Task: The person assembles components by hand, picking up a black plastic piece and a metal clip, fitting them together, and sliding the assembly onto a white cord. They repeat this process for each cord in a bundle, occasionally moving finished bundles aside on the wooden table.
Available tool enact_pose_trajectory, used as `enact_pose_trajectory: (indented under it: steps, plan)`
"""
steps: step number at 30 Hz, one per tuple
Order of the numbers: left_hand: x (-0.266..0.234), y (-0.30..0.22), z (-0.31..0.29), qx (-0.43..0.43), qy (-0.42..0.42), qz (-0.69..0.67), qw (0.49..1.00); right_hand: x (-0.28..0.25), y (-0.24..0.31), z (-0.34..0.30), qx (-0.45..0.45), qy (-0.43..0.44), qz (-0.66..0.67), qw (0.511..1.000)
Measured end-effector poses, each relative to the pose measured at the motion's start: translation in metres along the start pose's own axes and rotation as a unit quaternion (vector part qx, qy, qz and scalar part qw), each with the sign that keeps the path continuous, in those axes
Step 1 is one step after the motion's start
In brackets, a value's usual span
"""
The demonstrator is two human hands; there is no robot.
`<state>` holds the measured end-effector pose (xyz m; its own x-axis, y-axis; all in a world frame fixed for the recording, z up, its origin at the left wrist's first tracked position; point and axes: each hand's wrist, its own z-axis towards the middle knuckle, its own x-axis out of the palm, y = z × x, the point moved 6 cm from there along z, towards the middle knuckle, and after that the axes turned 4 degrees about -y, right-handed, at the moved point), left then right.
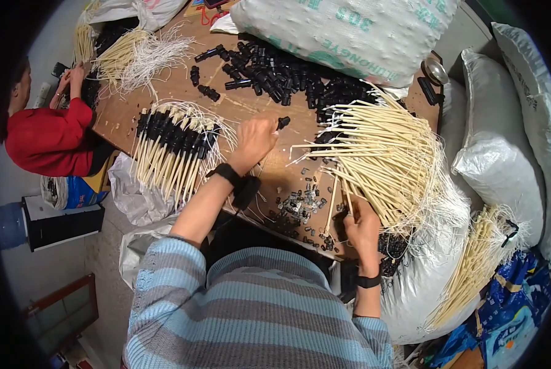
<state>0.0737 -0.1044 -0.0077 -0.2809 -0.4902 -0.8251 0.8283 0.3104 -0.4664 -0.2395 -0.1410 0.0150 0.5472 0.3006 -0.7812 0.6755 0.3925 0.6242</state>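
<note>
My left hand (255,141) is closed over the middle of the table, and a small black plastic fitting (283,123) pokes out past its fingers. To the right and nearer me, my right hand (361,224) pinches a thin cream tube (348,200) at the edge of a large bundle of cream tubes (392,160) with white wires. Beside my left forearm lies a row of tubes with black fittings (174,138) on their ends. Small clear and dark pieces (303,206) are scattered between my hands.
A heap of black fittings (275,74) lies at the back, before a large white sack (343,37). More tubes with white wires (134,55) sit far left, near a person in red (51,138). Full sacks (497,135) stand on the right. A metal bowl (435,71) is at the back right.
</note>
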Motion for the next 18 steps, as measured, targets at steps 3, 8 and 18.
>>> enact_pose_trajectory:
  steps: [3,8,18]
  plan:
    - [-0.013,0.005,-0.015,-0.016,0.014,0.019,1.0,-0.008,0.019,0.005,-0.04,0.109,0.101,0.988]
    - [-0.006,-0.003,-0.027,0.112,0.016,0.028,0.993,0.013,0.043,0.013,-0.074,0.129,0.123,0.981]
    - [-0.03,-0.038,-0.05,0.102,0.117,-0.205,0.966,0.018,0.056,0.012,-0.09,0.128,0.126,0.98]
